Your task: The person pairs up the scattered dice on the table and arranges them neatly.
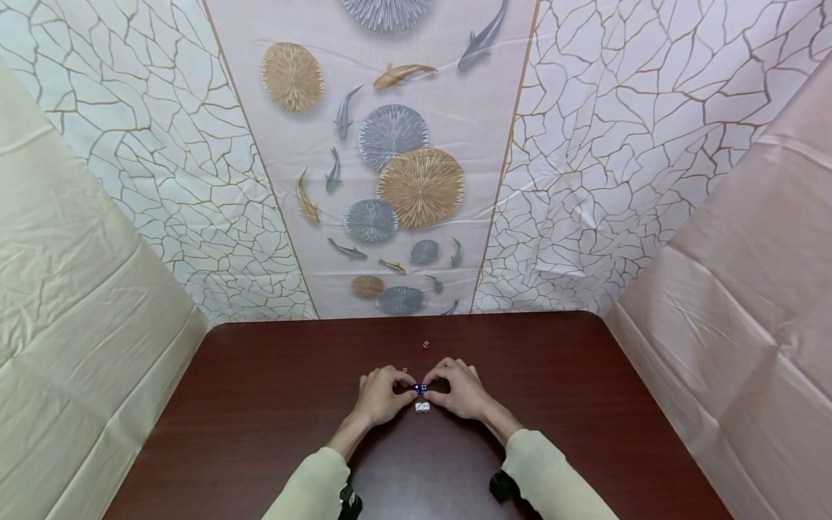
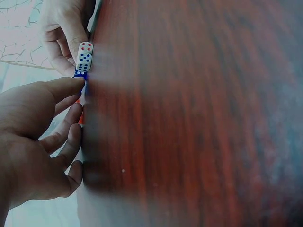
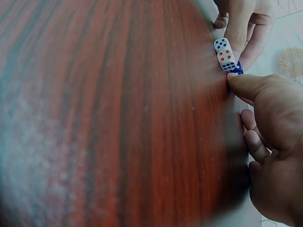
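Two blue dice sit side by side on the table between my hands. With thumb and forefinger, my left hand (image 1: 378, 396) pinches the left blue die (image 1: 417, 388). The right blue die (image 1: 425, 388) is pinched the same way by my right hand (image 1: 460, 391). Fingertips cover much of both blue dice in the wrist views. Just on the near side, two white dice (image 1: 422, 407) stand against each other in a row; the right wrist view shows their blue and red pips (image 3: 224, 55).
One red die (image 1: 425, 344) lies farther back on the dark red-brown wooden table (image 1: 286, 383). Another red die (image 1: 404, 370) is right beside the left hand's fingers. Patterned cloth (image 1: 416, 217) hangs behind the table's back edge, with plain cloth at both sides.
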A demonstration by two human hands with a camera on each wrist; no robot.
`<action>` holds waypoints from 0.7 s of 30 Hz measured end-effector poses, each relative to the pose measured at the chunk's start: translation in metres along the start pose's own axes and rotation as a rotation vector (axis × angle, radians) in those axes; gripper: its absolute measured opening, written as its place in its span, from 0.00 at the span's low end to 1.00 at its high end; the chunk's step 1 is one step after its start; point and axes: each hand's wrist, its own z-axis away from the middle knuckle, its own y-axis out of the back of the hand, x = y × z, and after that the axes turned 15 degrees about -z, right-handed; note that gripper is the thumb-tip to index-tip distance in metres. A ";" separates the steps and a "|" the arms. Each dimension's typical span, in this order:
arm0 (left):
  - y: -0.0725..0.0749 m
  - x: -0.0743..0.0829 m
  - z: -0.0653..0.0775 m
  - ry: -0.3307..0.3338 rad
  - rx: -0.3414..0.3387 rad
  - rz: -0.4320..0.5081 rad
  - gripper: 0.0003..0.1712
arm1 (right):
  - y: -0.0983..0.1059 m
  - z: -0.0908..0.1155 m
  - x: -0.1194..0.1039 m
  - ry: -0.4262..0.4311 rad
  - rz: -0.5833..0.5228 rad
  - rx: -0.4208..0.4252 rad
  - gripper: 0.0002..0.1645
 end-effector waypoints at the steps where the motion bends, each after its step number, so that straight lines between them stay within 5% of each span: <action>1: 0.000 0.000 0.000 0.000 -0.001 0.001 0.07 | 0.000 0.000 0.000 0.000 -0.001 0.000 0.09; 21: -0.001 0.000 0.000 0.003 -0.011 -0.002 0.07 | 0.001 0.001 -0.002 0.007 0.000 -0.006 0.10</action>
